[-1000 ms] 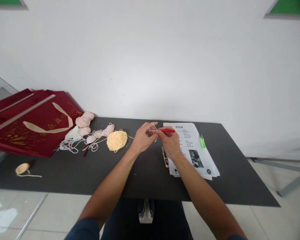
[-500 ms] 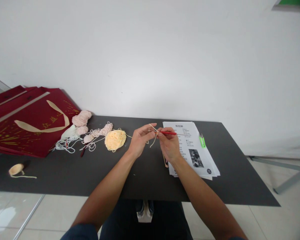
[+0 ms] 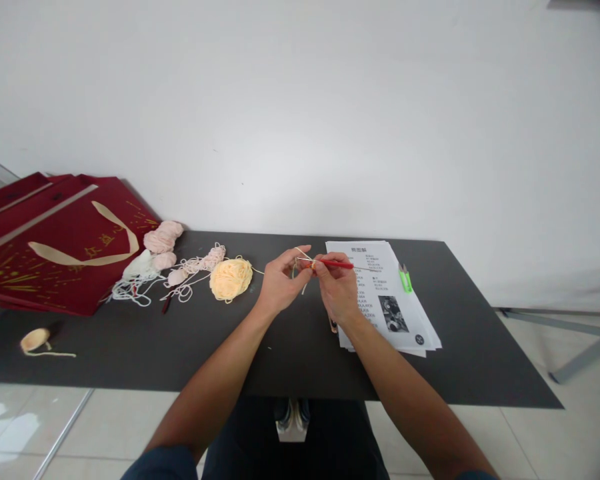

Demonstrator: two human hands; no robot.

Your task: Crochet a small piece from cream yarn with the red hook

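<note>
My right hand [image 3: 339, 287] is closed on a red-handled crochet hook [image 3: 341, 265], whose metal tip points left. My left hand [image 3: 279, 280] pinches the pale yellow yarn [image 3: 303, 250], with a strand raised over its index finger. Both hands meet above the dark table at the hook's tip. A short loose yarn end [image 3: 304, 289] hangs between them. The small stitches at the fingertips are mostly hidden. To the left lies a yellow yarn ball [image 3: 231, 280], and its strand runs to my left hand.
Printed sheets [image 3: 375, 313] lie under and beside my right hand, with green thread snips [image 3: 405, 279] on their right edge. Pink and white yarn [image 3: 163, 237] and dark red gift bags [image 3: 80, 247] stand left. A small cream crocheted piece [image 3: 35, 340] sits at the table's left [image 3: 130, 360].
The left thumb and fingers have shifted slightly around the yarn, and the hanging tail now shows less. The hook's metal shaft shows more at the left fingertips.
</note>
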